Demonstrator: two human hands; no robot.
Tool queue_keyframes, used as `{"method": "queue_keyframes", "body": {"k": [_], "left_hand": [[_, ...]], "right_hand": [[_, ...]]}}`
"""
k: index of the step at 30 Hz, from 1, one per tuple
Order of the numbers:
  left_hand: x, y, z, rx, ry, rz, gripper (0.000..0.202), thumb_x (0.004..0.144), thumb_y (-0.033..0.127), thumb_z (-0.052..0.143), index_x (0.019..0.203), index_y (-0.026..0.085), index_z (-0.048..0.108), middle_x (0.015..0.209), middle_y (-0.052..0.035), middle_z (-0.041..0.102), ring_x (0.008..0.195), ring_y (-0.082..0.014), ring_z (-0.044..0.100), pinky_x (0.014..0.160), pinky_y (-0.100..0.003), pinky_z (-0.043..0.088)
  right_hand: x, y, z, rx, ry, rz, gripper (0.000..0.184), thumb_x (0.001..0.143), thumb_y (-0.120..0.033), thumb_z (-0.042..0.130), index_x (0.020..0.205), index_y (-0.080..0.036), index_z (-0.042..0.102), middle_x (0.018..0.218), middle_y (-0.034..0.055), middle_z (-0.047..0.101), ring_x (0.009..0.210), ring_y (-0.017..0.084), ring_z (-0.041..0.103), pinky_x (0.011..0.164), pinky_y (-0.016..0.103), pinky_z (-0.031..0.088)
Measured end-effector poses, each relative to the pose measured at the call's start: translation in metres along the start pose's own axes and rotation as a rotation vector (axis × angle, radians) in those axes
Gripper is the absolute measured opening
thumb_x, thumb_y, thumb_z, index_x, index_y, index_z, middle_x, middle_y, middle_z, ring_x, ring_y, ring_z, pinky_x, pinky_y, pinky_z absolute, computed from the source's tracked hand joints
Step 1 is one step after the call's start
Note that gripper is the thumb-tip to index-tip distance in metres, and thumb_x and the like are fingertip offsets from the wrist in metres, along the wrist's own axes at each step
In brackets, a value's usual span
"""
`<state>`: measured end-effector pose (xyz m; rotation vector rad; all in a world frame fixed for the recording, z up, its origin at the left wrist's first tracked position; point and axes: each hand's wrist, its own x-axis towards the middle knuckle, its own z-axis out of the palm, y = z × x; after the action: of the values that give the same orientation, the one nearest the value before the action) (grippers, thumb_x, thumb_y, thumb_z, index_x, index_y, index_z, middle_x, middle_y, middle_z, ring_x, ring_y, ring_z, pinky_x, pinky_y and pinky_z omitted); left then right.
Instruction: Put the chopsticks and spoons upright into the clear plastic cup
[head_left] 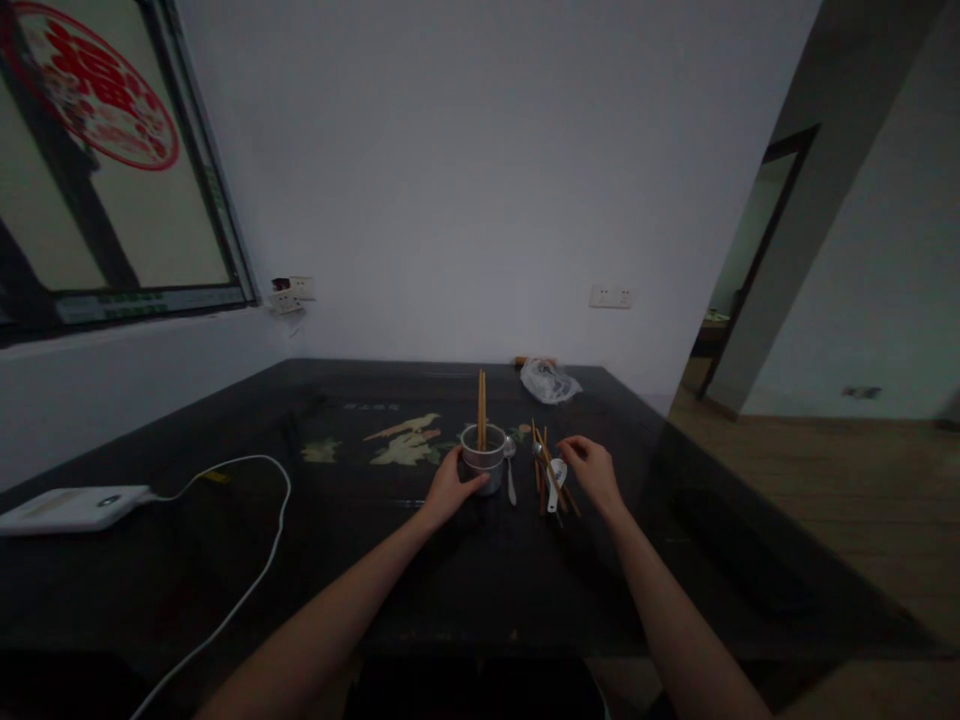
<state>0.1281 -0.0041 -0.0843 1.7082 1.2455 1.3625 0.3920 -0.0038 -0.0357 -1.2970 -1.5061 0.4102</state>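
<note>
Small round grey metal cup [484, 459] holding upright wooden chopsticks [481, 409] on dark surface [420, 580], left hand [450, 489] curled around cup, right hand [596, 472] half open, fingertips on loose brown chopsticks [553, 471] beside white spoon [556, 481]

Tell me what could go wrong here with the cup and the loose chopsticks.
1. The tall chopsticks standing in the cup could tip it if the left hand lets go.
2. The right hand reaches into a crossed pile of loose chopsticks; pulling one might drag the white spoon lying among them.
</note>
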Motion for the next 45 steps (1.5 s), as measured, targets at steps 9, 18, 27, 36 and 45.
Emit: {"method": "queue_keyframes", "body": {"k": [9, 18, 27, 36, 45], "left_hand": [[0.002, 0.001, -0.002, -0.038, -0.061, 0.023, 0.068, 0.067, 0.032, 0.074, 0.125, 0.013, 0.043, 0.126, -0.0170, 0.054, 0.118, -0.0276, 0.052, 0.100, -0.046, 0.040], [0.004, 0.017, -0.013, -0.028, 0.071, 0.165, 0.075, 0.075, 0.037, 0.067, 0.138, 0.021, 0.030, 0.132, -0.0151, 0.047, 0.121, -0.0251, 0.049, 0.101, -0.044, 0.040], [-0.018, 0.063, -0.028, 0.198, 0.217, 0.571, 0.024, 0.087, 0.022, 0.049, 0.110, 0.019, 0.054, 0.105, -0.0074, 0.060, 0.101, -0.0184, 0.056, 0.093, -0.037, 0.044], [-0.043, 0.096, 0.032, 0.491, -0.675, 0.539, 0.019, 0.086, 0.019, 0.046, 0.095, 0.019, 0.063, 0.093, -0.0040, 0.065, 0.085, -0.0145, 0.061, 0.077, -0.024, 0.047], [0.008, 0.085, 0.100, 0.904, -0.449, 0.119, 0.035, 0.091, 0.026, 0.037, 0.123, 0.012, 0.042, 0.105, -0.0187, 0.064, 0.092, -0.0275, 0.066, 0.078, -0.037, 0.050]], "right_hand": [[0.001, 0.010, 0.005, -0.250, -0.158, 0.040, 0.025, 0.079, -0.035, 0.051, 0.073, -0.018, 0.069, 0.071, 0.0058, 0.069, 0.067, 0.018, 0.062, 0.060, 0.026, 0.039], [0.000, 0.011, 0.006, -0.367, -0.210, 0.104, 0.022, 0.082, -0.031, 0.052, 0.082, -0.019, 0.070, 0.080, 0.0055, 0.071, 0.073, 0.016, 0.064, 0.061, 0.022, 0.039], [-0.002, 0.005, 0.003, -0.529, -0.235, 0.216, 0.020, 0.083, -0.033, 0.056, 0.089, -0.021, 0.071, 0.090, 0.0069, 0.071, 0.085, 0.019, 0.065, 0.064, 0.023, 0.039], [-0.002, 0.005, 0.000, -0.644, -0.308, 0.259, 0.026, 0.084, -0.038, 0.052, 0.090, -0.021, 0.070, 0.095, 0.0103, 0.071, 0.091, 0.023, 0.065, 0.069, 0.026, 0.041], [0.000, 0.009, 0.002, -0.658, -0.355, 0.287, 0.025, 0.084, -0.037, 0.053, 0.091, -0.021, 0.070, 0.098, 0.0115, 0.071, 0.096, 0.024, 0.065, 0.072, 0.027, 0.043]]}}
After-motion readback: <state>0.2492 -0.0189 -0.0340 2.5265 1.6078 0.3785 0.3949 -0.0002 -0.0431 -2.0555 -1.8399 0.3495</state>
